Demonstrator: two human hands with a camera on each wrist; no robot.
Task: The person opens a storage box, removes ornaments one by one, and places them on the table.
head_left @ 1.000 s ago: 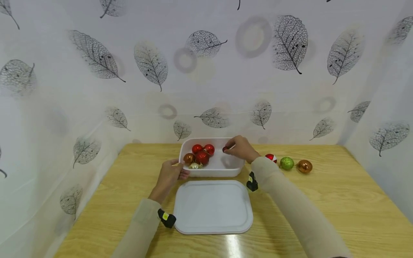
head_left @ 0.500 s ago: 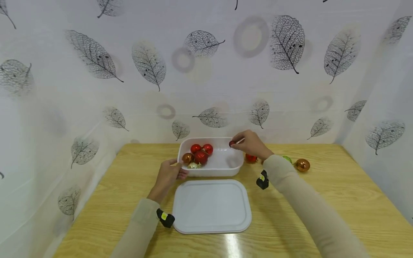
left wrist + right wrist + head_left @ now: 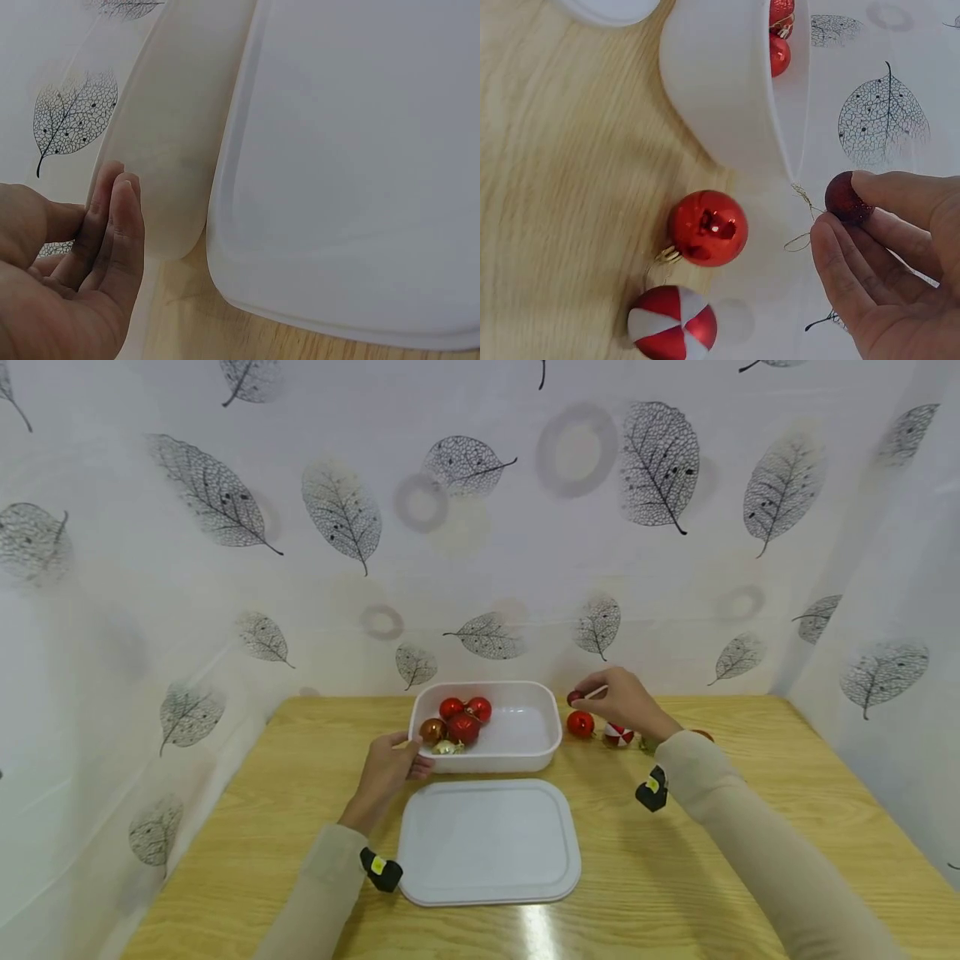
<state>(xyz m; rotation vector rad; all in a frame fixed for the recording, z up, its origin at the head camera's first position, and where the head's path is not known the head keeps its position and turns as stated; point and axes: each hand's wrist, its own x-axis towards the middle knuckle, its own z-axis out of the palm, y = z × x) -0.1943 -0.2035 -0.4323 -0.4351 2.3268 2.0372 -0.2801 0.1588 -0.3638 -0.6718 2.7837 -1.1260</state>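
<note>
My right hand (image 3: 600, 694) (image 3: 855, 229) pinches a small dark red glitter bauble (image 3: 574, 697) (image 3: 847, 198) with a thin gold loop, held just past the right rim of the white tub (image 3: 525, 752) (image 3: 720, 97). Below it on the table lie a shiny red bauble (image 3: 580, 724) (image 3: 708, 228) and a red-and-white bauble (image 3: 617, 734) (image 3: 671, 321). My left hand (image 3: 397, 760) (image 3: 112, 225) rests with straight fingers against the tub's left front corner (image 3: 172, 150). Inside the tub sit red baubles (image 3: 465, 718), a copper one (image 3: 433, 730) and a small gold one (image 3: 448, 746).
The tub's white lid (image 3: 487, 841) (image 3: 352, 165) lies flat on the wooden table (image 3: 300, 793) just in front of the tub. My right forearm partly hides a green bauble (image 3: 648, 745). Leaf-patterned white walls close in the back and both sides.
My right hand has carried the small dark red bauble rightward, from above the tub's inside to beyond its right rim. The left hand has stayed at the tub's corner.
</note>
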